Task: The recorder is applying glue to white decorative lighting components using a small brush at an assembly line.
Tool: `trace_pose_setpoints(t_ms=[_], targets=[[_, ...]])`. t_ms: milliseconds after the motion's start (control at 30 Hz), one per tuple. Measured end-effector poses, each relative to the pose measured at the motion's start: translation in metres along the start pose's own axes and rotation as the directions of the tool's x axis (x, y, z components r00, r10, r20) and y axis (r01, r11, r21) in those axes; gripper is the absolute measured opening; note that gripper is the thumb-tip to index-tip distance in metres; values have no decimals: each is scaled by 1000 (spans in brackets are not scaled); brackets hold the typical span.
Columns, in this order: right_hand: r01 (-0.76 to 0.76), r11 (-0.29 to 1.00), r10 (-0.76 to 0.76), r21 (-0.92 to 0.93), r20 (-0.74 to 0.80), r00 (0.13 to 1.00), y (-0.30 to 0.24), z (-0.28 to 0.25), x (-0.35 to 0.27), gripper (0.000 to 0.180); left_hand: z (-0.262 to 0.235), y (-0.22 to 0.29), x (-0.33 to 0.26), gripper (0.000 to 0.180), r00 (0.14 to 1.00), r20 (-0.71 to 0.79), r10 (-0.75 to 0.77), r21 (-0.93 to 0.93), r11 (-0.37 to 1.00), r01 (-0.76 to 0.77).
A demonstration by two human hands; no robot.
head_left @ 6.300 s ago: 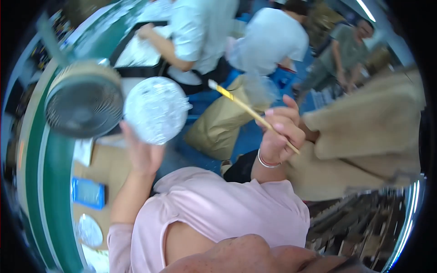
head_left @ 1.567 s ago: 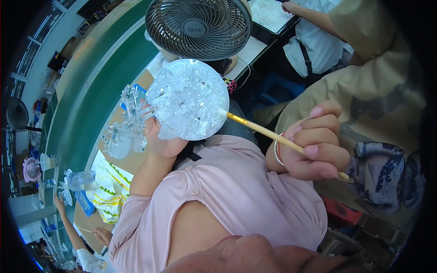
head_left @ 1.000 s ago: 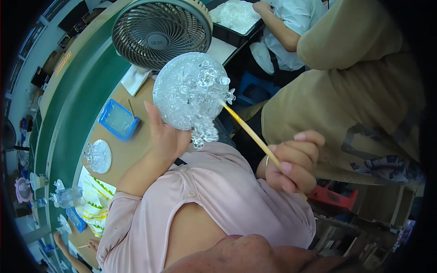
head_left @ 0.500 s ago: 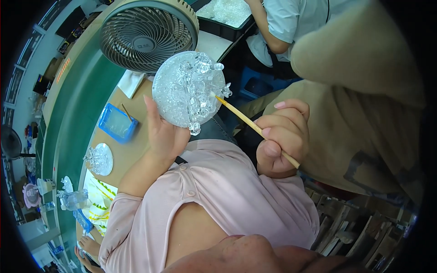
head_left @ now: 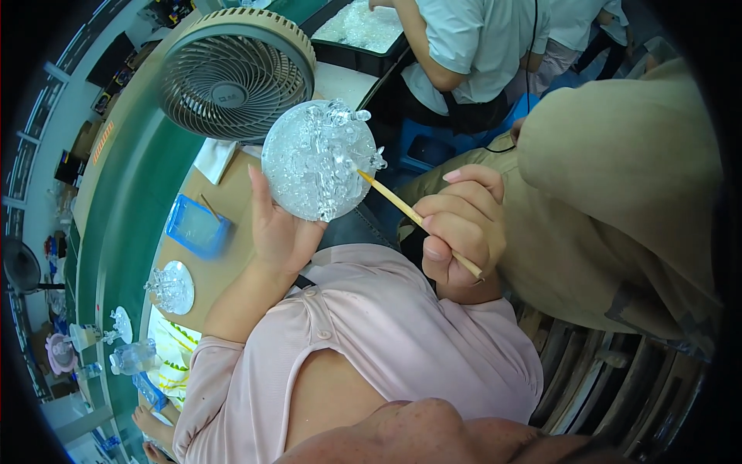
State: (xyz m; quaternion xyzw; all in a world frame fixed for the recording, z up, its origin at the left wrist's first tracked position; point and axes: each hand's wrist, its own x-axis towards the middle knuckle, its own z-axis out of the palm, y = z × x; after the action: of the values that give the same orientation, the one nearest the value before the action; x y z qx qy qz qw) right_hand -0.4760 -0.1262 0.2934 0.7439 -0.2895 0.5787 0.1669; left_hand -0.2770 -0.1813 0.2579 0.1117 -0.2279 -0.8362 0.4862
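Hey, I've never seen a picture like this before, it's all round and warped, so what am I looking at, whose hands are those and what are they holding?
This picture comes from a wide fisheye camera worn on a person's head, looking down, so straight edges bend. There is no machine here, only two bare hands. The left hand holds up a round clear glass ornament studded with small crystal-like pieces. The right hand grips a thin wooden stick whose tip touches the ornament. On the wooden table to the left lie a small blue tray and another clear ornament, with a round fan behind. Other people sit nearby.
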Motion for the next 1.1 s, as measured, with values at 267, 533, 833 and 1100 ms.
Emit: trace_pose_setpoints(t_ms=[267,533,833,1100], targets=[[-28,999,27,-44,-17,1000,2,-3,1,22,9,-2,4,69,999,-17,-30,-13,999,30],[-1,1000,0,-28,-14,1000,4,-8,-2,16,10,-3,2,70,999,-30,-32,16,999,32],[-34,999,34,10,-9,999,2,-8,-4,12,2,-4,4,68,999,5,-32,-2,999,32],[-40,999,40,11,-5,999,3,-12,-3,12,3,-6,2,66,1000,-1,-29,1,1000,29]])
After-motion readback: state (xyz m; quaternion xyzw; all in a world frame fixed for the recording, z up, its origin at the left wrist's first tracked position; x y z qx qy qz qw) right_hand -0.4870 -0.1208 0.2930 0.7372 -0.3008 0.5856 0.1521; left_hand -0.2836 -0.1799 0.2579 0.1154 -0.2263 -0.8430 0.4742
